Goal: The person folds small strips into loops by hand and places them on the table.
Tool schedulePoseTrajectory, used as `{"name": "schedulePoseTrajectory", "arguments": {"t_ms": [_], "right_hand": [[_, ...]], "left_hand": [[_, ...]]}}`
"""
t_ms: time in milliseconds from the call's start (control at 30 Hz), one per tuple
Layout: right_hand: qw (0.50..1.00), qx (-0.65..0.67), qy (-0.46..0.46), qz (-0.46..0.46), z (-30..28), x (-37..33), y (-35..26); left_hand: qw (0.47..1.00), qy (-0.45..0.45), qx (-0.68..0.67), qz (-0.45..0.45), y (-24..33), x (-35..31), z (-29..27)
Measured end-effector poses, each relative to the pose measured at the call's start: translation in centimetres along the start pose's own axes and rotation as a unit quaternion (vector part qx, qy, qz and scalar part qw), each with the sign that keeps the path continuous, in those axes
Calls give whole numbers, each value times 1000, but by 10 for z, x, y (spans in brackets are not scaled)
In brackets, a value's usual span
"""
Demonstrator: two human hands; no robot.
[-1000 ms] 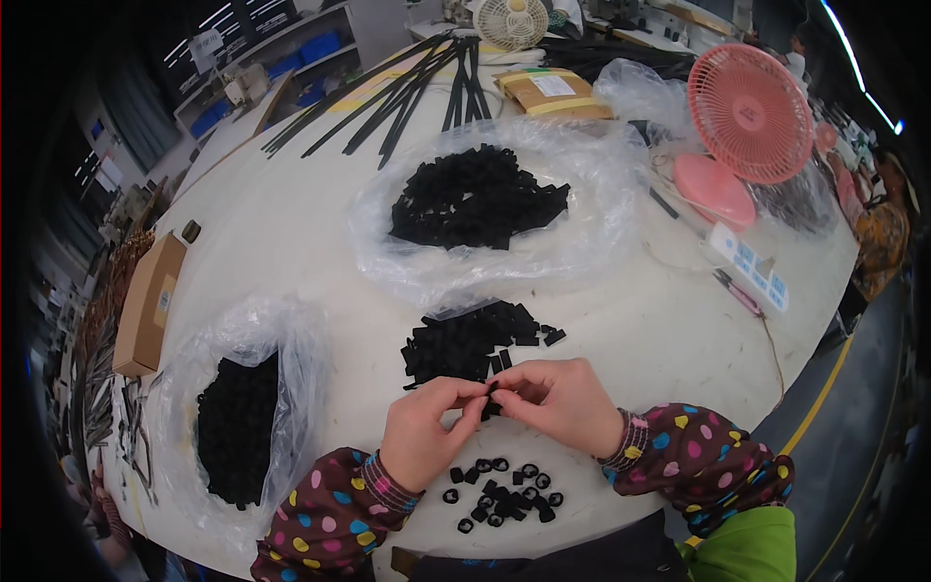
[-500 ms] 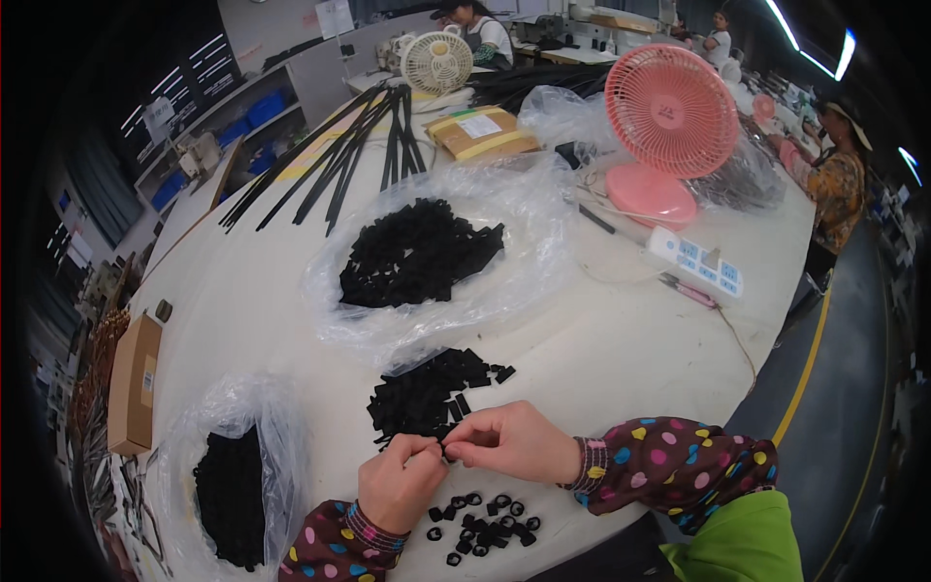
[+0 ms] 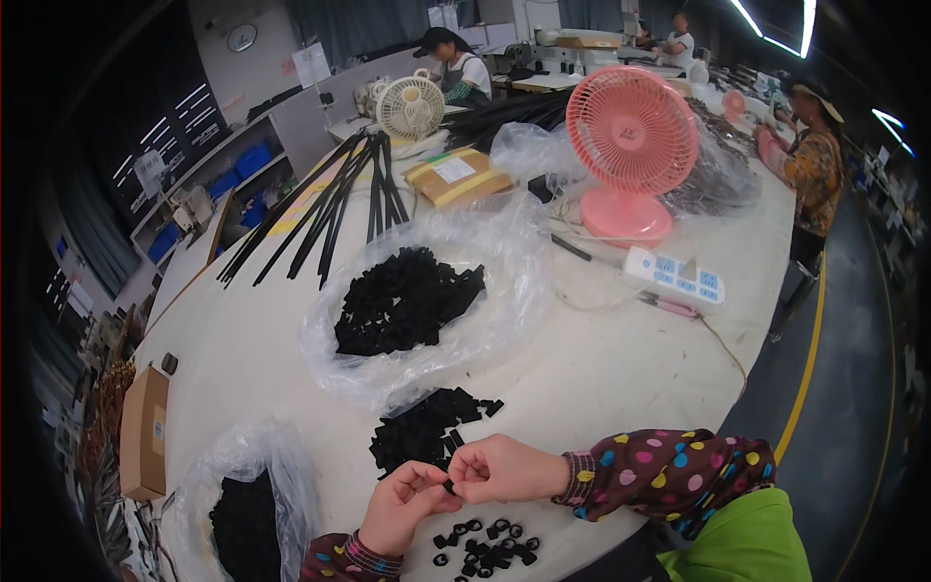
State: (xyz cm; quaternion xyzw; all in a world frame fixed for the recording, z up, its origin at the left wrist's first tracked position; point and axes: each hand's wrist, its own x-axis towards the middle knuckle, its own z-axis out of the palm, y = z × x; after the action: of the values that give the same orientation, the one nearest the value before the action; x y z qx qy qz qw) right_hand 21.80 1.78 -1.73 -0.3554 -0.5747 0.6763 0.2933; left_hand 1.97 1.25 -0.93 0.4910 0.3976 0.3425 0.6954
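My left hand (image 3: 400, 509) and my right hand (image 3: 509, 469) meet fingertip to fingertip over the table. Both are closed in a pinch on one small black piece (image 3: 449, 486), mostly covered by the fingers. Just beyond them lies a loose heap of short, flat black pieces (image 3: 419, 434). Nearer to me, beneath my hands, several small black rings (image 3: 503, 551) are scattered. Farther off, an opened clear plastic bag (image 3: 524, 276) holds a larger mound of black pieces (image 3: 402, 303).
Another clear bag (image 3: 291, 466) with black pieces lies at the left, by a cardboard box (image 3: 145, 432). Long black strips (image 3: 325, 218), a wrapped package (image 3: 461, 177), a pink fan (image 3: 632, 126) and a white power strip (image 3: 674, 275) occupy the far side. Other people work beyond.
The view has tilted up, so the table things sit lower in the picture. My left hand has turned and its fingers show more. Both hands still meet at the small piece.
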Motion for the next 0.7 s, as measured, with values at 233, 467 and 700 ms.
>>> {"name": "schedulePoseTrajectory", "arguments": {"t_ms": [233,467,700], "right_hand": [[988,-120,11,-99,0,0,8],[904,-350,171,-175,9,-3,7],[936,-255,169,-174,14,-9,-5]], "left_hand": [[985,-41,-104,-133,-3,3,-9],[993,-20,100,56,-5,4,1],[938,84,266,203,-10,-3,10]]}}
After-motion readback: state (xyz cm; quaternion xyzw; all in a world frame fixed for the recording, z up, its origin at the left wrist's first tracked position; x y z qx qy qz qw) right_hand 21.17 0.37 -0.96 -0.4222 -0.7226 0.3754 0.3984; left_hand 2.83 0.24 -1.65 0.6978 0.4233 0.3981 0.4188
